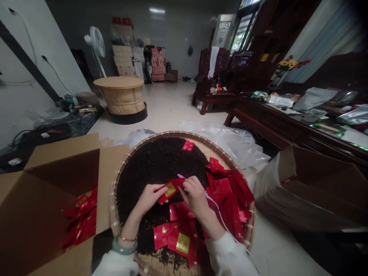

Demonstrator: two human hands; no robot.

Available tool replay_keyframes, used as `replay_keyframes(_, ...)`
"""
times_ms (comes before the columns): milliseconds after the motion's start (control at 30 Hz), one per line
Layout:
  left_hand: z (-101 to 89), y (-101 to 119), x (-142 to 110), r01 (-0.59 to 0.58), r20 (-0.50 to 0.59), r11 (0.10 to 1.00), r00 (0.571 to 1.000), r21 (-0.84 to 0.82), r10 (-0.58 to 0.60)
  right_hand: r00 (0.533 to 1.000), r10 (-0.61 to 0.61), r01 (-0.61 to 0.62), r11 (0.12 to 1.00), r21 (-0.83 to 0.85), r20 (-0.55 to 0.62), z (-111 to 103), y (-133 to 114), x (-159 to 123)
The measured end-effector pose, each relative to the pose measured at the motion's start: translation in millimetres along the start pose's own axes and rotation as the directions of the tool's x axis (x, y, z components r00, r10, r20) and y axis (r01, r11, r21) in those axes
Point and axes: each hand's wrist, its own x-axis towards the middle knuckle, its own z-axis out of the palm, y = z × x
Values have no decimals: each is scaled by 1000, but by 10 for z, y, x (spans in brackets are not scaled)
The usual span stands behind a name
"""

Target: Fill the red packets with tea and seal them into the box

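My left hand (151, 196) grips one end of a red packet (170, 189) with a gold label, held above the dark loose tea leaves (149, 165). At the packet's other end, my right hand (193, 193) is closed on a slim purple tool (181, 176) with a white cable (220, 212). Most of that tool is hidden by the fingers, so its kind is unclear. Below both hands, several red packets (175, 234) lie on the leaves. More red packets (230, 188) are heaped along the right side of the round woven bamboo tray (114, 191).
An open cardboard box (110, 180) with red packets inside stands left of the tray. Another box (319, 184) is at the right. Clear plastic sheeting (227, 138) covers floor behind the tray. A dark wooden table (267, 122) bears clutter; a round drum-shaped table (123, 96) stands farther back.
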Motion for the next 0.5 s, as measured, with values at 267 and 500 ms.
replay_keyframes(267, 0, 44, 0, -25, -75, 996, 997, -80, 19, 962, 85, -161, 943, 291, 258, -121, -14, -67)
replay_keyframes(500, 40, -50, 35, -177, -296, 973, 931, 146, 213, 718, 150, -622, 576, 530, 680, 74, -123, -154)
